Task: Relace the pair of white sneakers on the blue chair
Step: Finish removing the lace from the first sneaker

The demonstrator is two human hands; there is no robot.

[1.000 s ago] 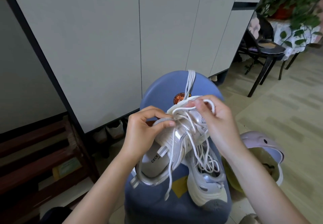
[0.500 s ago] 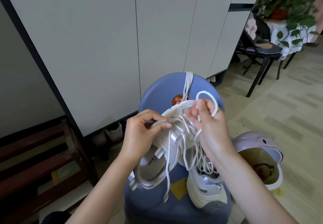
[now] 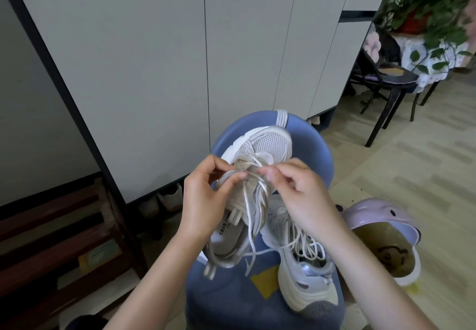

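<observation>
A white sneaker (image 3: 268, 147) is lifted over the blue chair (image 3: 315, 154), toe pointing away from me. My left hand (image 3: 206, 198) grips its side at the eyelets, thumb on the tongue. My right hand (image 3: 301, 193) pinches the white lace (image 3: 251, 226) close to the eyelets; loose lace ends hang down over the shoe's opening. The second white sneaker (image 3: 306, 275) lies on the chair seat under my right wrist, with its lace piled loosely inside. Another white lace (image 3: 281, 118) is draped over the chair back.
Grey cabinet doors (image 3: 159, 59) stand right behind the chair. A dark wooden rack (image 3: 51, 232) is at the lower left. A lilac bin (image 3: 381, 234) with an open lid sits on the floor to the right. A black chair (image 3: 386, 80) and potted plant (image 3: 425, 2) are at far right.
The sneaker's toe has tipped up into view. My right hand has dropped from the raised lace loop to the eyelets, and the loop is gone. My left hand keeps its hold.
</observation>
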